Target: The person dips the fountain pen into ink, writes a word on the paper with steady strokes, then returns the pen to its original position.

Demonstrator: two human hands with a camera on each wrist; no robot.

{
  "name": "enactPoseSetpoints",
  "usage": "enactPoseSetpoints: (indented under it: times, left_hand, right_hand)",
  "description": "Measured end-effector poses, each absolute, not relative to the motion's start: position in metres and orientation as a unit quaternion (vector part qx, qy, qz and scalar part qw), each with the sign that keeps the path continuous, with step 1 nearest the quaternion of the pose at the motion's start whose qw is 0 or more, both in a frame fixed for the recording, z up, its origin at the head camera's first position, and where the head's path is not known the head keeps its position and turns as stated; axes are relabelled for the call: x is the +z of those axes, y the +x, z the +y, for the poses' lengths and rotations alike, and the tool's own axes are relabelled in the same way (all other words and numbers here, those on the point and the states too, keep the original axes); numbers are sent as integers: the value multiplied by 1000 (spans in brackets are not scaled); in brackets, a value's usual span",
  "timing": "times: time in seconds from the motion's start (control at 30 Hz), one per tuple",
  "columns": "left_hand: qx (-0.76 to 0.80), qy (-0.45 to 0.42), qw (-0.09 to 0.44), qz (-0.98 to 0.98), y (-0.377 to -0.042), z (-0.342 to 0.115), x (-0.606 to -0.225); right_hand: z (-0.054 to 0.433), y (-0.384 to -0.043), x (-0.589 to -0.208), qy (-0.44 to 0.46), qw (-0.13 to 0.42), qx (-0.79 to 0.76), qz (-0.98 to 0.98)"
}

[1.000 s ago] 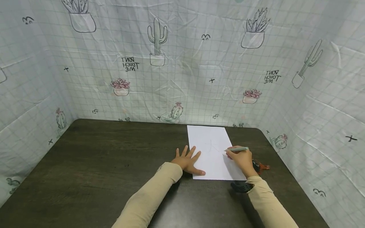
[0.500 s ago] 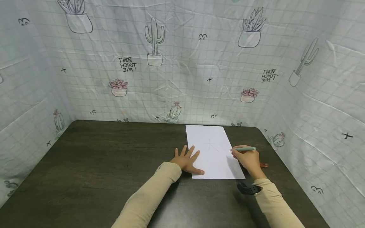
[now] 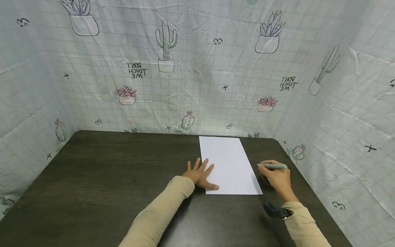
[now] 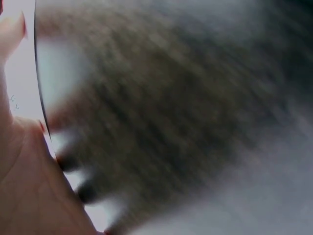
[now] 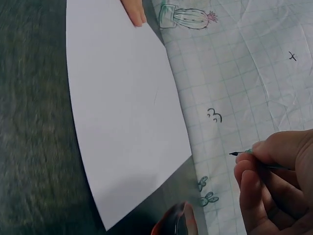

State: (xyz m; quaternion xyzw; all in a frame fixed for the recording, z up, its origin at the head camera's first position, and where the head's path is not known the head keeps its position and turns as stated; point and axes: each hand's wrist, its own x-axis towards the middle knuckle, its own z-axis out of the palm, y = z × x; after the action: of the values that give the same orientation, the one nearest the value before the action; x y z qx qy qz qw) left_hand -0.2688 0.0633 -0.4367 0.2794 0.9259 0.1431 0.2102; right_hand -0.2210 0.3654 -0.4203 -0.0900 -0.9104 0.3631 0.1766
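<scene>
A white sheet of paper (image 3: 236,175) lies on the dark table, with a few faint thin lines (image 3: 225,156) drawn on its upper part. My left hand (image 3: 200,175) rests flat, fingers spread, over the sheet's left edge, its thumb on the lower left corner area. Just right of the sheet, my right hand (image 3: 280,178) pinches a light green pen (image 3: 276,166) between thumb and fingers. The pen's dark tip points left toward the paper, off its right edge. In the right wrist view most of the pen is hidden behind the fingers.
A dark object with an orange edge (image 5: 168,223) lies beside the paper, mostly covered by my right hand in the head view. A black strap (image 3: 276,211) circles the right wrist. Fabric printed with cacti (image 3: 166,99) hangs along the table's back and sides.
My right hand has moved right with the pen, from over the sheet to beyond its right edge. The left hand stays in place on the paper.
</scene>
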Motion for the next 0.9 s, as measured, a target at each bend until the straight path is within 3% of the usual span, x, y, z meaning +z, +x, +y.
enactPoseSetpoints:
  times: [0.57,0.77,0.9]
  left_hand:
    - [147,272,216,926,-271,65,-440]
    - [141,275,211,927,-290,70,-469]
    - [144,273,214,927,-294,71,-475]
  right_hand:
    - [395,-199,-439,-49,255,393,-882]
    - [403,-197,-444,-19,308,319,-896]
    - [405,-197,-444,2,298,336,-893]
